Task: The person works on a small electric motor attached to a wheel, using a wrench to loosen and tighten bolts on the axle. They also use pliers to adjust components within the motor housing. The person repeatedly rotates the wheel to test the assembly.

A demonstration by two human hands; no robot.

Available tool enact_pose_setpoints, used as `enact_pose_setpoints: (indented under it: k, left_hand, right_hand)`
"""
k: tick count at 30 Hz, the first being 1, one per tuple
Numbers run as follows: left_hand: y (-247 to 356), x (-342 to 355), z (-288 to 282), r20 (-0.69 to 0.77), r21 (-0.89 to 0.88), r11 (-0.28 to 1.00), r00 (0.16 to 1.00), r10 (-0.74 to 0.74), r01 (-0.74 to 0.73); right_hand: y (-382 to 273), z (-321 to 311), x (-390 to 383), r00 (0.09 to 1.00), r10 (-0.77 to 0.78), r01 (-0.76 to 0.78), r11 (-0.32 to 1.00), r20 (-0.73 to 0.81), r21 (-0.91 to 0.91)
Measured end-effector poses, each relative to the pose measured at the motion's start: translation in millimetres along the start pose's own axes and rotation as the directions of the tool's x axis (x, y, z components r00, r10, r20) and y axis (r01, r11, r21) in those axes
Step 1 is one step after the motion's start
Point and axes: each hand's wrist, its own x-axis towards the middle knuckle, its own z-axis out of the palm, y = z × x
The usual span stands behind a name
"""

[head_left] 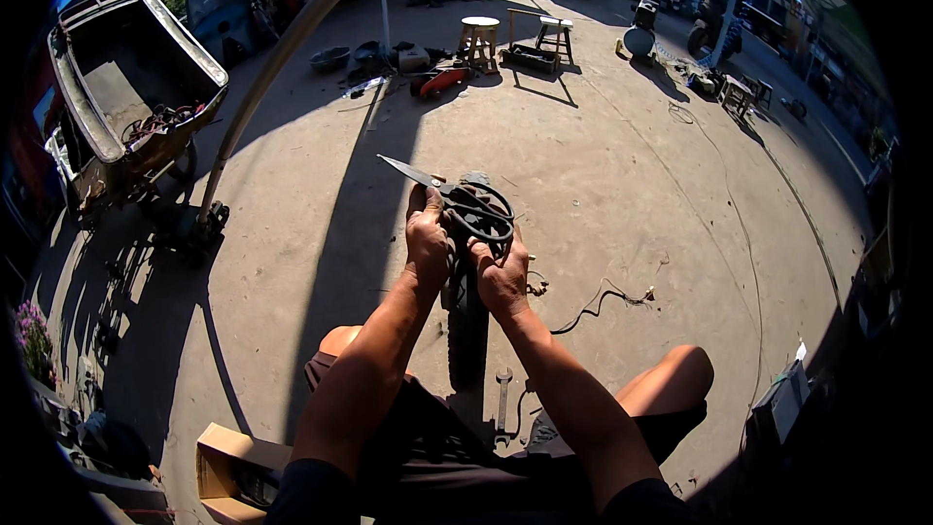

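Over the concrete in front of me I hold a pair of scissors with dark looped handles. The blades point far left and look closed together. My left hand is closed around the scissors near the pivot, thumb and fingers pinching there. My right hand is closed on the handle loops, its thumb on the near side. Below my hands stretches a long dark, rough-textured object, perhaps a tyre; my wrists partly hide it. An open-ended wrench lies between my knees.
A piece of dark cable lies right of my hands. An open cardboard box stands at lower left. A worn cart and slanting pole are on the left. Stools, a red tool and basins stand farther off.
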Motion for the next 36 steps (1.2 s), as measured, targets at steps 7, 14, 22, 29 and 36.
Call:
enact_pose_setpoints:
  k: [7,14,22,29,36]
  left_hand:
    - [14,-15,8,0.015,0.147,0.987,0.998,0.058,-0.060]
    - [6,-8,-2,0.147,0.421,0.876,0.971,0.190,-0.236]
    - [6,1,-3,0.171,0.611,0.760,0.974,0.147,-0.222]
    - [5,14,-11,0.152,0.954,0.214,0.954,0.259,-0.210]
    - [20,19,-9,-0.055,0.998,0.007,0.998,0.010,0.055]
  right_hand:
    - [2,-35,12,0.978,0.194,-0.170,0.956,-0.079,0.239]
    - [-35,-21,36,0.951,-0.103,0.241,0.836,0.290,-0.493]
    - [-9,-23,27,0.966,-0.127,0.217,0.870,0.225,-0.443]
    - [29,-74,-10,0.973,0.216,-0.232,0.918,-0.085,-0.322]
    - [68,-81,-68,0.918,0.345,-0.391,0.865,-0.194,-0.315]
